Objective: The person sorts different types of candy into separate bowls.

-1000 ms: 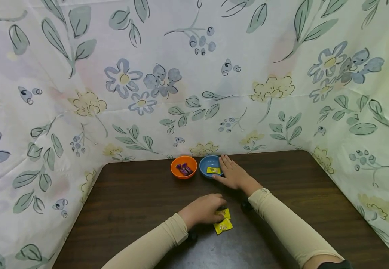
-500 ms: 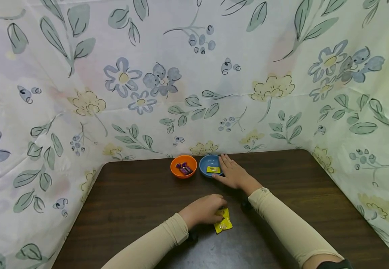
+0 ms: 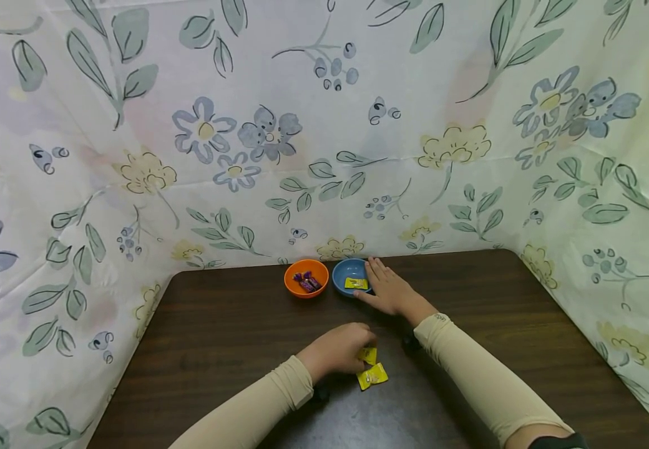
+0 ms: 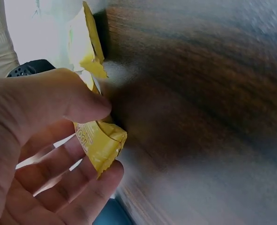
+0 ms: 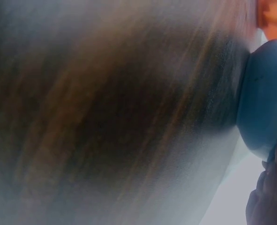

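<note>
My left hand (image 3: 340, 350) pinches a yellow wrapped candy (image 4: 101, 144) between thumb and fingers, low over the table. Close by, a second yellow wrapped candy (image 3: 374, 376) lies on the wood; the left wrist view shows it beyond the thumb. At the table's far side, my right hand (image 3: 390, 289) rests with straight fingers against the right rim of a blue bowl (image 3: 344, 287). Inside that bowl is another yellow wrapped candy (image 3: 356, 284). The right wrist view catches only the blue bowl's side (image 5: 262, 98) and part of the right fingers (image 5: 269, 199).
An orange bowl (image 3: 289, 288) holding several purple wrapped candies (image 3: 309, 283) stands just left of the blue bowl. Both are near the back edge of the dark wooden table (image 3: 218, 330). A floral cloth (image 3: 324, 125) hangs behind and along the sides.
The candy in my left hand has shifted slightly up and left, away from the one lying below it. My right hand and both bowls have stayed in place.
</note>
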A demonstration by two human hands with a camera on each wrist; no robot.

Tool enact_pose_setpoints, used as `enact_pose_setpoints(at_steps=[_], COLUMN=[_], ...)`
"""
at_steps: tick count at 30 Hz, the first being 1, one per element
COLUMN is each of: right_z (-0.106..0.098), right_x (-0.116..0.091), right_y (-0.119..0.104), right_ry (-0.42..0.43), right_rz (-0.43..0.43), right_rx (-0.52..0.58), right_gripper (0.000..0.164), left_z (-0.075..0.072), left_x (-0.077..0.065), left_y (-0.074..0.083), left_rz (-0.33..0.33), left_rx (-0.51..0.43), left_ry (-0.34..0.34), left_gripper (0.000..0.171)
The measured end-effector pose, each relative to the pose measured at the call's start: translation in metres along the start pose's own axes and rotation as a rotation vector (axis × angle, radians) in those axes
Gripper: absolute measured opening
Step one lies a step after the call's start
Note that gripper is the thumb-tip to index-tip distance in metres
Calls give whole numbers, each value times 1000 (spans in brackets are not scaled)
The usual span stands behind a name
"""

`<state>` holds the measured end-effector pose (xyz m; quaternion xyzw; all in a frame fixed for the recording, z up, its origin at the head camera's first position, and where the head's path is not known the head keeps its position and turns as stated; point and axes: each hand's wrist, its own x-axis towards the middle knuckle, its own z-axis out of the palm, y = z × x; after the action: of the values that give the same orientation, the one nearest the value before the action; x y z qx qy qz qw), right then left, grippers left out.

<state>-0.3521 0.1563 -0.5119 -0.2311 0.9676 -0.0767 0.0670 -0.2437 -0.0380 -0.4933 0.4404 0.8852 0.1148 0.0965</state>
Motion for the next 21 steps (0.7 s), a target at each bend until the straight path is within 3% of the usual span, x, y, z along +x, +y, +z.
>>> enact_pose_setpoints(at_steps=[10,21], right_z=[-1,-3], right_x=[-1,-4], right_y=[-2,-4], right_ry=[-2,22], right_rz=[12,8], right_rx=[-12,2], right_gripper=[98,97], left_z=[-7,-26], left_x=[-3,-8], left_y=[-9,-37], left_rz=[-38,-131], left_rx=[-30,-45], left_ry=[10,86], left_gripper=[35,39])
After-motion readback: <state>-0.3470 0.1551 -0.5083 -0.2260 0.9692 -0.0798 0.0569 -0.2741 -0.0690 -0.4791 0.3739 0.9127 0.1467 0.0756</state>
